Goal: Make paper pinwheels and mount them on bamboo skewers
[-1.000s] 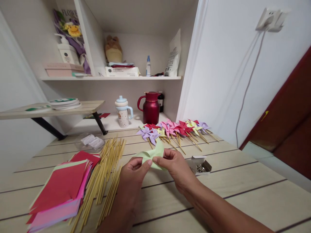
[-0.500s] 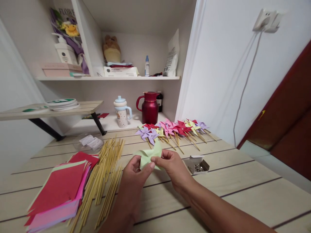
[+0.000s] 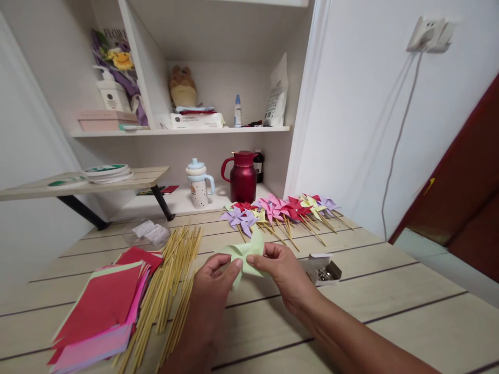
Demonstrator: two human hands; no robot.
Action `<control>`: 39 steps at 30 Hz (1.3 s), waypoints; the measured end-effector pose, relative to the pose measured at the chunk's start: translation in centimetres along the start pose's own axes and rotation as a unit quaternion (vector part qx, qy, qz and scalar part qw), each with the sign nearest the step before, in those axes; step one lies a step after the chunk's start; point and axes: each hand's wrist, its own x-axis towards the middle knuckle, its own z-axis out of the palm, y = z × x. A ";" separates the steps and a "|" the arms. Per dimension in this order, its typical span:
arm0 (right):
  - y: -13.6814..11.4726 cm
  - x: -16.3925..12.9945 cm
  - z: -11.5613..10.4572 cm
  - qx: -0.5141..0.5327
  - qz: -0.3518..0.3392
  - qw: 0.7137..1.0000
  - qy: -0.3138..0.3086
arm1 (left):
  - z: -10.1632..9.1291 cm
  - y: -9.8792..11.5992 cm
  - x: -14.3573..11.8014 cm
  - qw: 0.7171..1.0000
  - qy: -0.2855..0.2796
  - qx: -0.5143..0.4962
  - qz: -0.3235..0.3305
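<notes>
A pale green paper pinwheel (image 3: 255, 243) is held up over the middle of the table between both my hands. My left hand (image 3: 216, 280) pinches its left side, thumb in front and fingers curled behind. On the right, my right hand (image 3: 278, 265) grips it with the thumb pressed near the centre. The folded blades stick out above and below the thumbs. Just right of my right hand sits a small open box (image 3: 326, 271) holding small metal pieces. Beyond my hands lie several finished pinwheels on sticks (image 3: 275, 208), in pink, red, purple and yellow.
Left of my hands lie many thin wooden sticks (image 3: 167, 280) and a stack of coloured paper sheets (image 3: 101, 298). A clear container with white packets (image 3: 152, 232) is behind them. A cup (image 3: 199, 189) and a red jug (image 3: 243, 179) stand at the back, near a small raised shelf (image 3: 144, 179).
My left thumb has shifted up and away from the pinwheel's centre, and a lower blade now shows beneath it. The whole view has shifted slightly.
</notes>
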 end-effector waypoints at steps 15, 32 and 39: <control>-0.2 -0.4 0.2 -0.027 -0.010 1.000 -0.012 | 0.0 -0.3 0.1 1.000 -0.001 0.015 0.011; -0.1 -0.6 0.7 -0.030 -0.019 0.999 -0.008 | -0.3 -1.0 0.7 0.998 0.027 0.045 0.043; -0.1 -0.6 0.8 -0.011 -0.031 0.997 -0.075 | -0.6 -1.1 0.9 0.999 0.033 -0.012 -0.020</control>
